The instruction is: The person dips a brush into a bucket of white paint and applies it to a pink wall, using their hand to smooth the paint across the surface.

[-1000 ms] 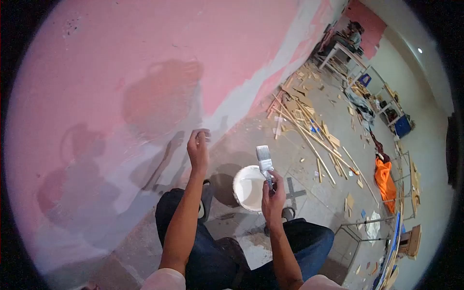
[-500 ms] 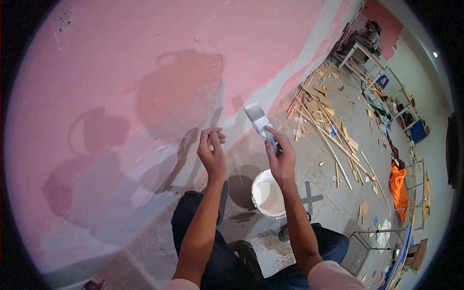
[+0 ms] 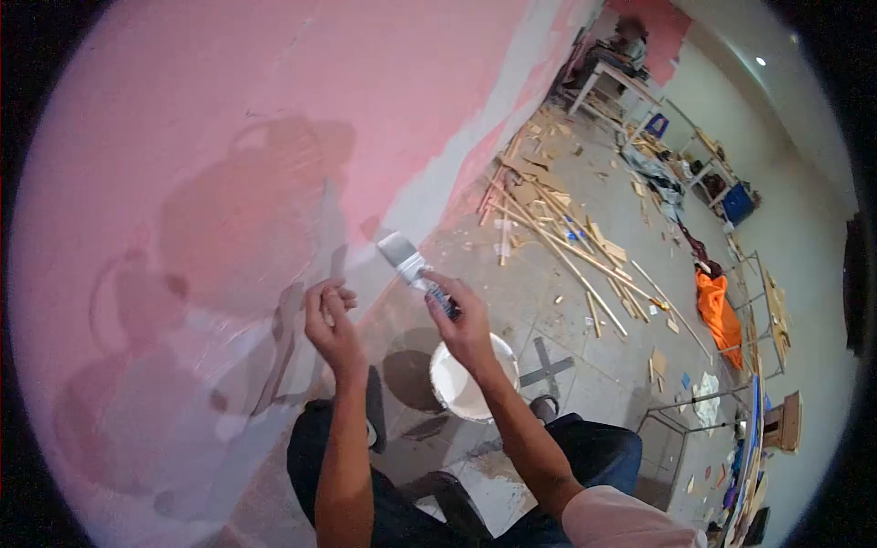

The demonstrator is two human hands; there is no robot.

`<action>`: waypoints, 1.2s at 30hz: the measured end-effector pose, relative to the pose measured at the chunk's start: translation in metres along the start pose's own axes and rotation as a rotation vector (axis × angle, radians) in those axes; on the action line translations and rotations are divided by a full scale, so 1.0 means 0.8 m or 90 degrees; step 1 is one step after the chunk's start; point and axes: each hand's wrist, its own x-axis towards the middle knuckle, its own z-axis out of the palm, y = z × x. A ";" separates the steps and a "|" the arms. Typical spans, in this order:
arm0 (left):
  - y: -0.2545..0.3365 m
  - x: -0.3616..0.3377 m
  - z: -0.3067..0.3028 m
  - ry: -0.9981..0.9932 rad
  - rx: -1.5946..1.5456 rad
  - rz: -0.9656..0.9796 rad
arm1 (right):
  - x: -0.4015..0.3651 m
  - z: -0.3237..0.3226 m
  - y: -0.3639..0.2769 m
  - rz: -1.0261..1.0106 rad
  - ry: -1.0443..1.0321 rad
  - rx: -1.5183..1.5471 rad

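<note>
Floor (image 3: 594, 402), near its edge at the wall (image 3: 365, 100), bears the bucket (image 3: 448, 365) within reach; my right hand (image 3: 468, 329) grips the brush (image 3: 409, 265) low, keeping bristles clear; my left hand (image 3: 334, 331) curls narrowly, contents undetermined.

"What's the person wearing up top?"

"A pale pink sleeve (image 3: 630, 521) shows on the right arm, plain and softly creased, ending around the elbow. Below it the forearm is bare, and so are both hands, left (image 3: 334, 321) and right (image 3: 464, 324)."

"And the legs?"

"Dark trousers (image 3: 598, 452), navy over the right knee and nearly black over the left."

"Footwear?"

"Dark footwear (image 3: 375, 406) on the left foot, and something dark grey on the right, too small to tell the style."
</note>
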 end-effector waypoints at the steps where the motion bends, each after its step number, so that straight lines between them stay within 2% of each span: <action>1: 0.002 0.001 0.000 -0.003 0.008 0.004 | 0.001 -0.002 -0.003 0.003 0.003 0.000; 3: 0.000 0.000 0.000 0.000 0.002 0.003 | 0.002 -0.007 -0.007 0.008 0.008 0.003; 4: -0.002 0.000 0.001 0.002 0.000 -0.002 | 0.004 -0.005 0.000 -0.037 0.035 -0.009; 8: 0.008 0.000 0.002 0.002 -0.006 -0.010 | 0.002 -0.014 -0.006 0.036 0.021 -0.009; 14: 0.013 0.006 0.005 0.022 -0.013 -0.015 | 0.000 -0.009 -0.004 0.064 -0.006 -0.032; 18: 0.015 0.007 0.008 0.039 -0.022 -0.008 | 0.007 0.005 -0.006 0.017 0.036 -0.022; 28: 0.015 0.014 0.008 0.162 -0.048 0.031 | 0.034 0.033 0.000 -0.034 0.025 -0.013; 31: 0.017 0.007 0.002 0.112 -0.061 0.024 | 0.041 0.038 -0.010 -0.042 0.041 0.002; 36: 0.014 0.003 0.006 0.109 -0.029 0.043 | 0.059 0.045 -0.023 -0.085 0.067 0.023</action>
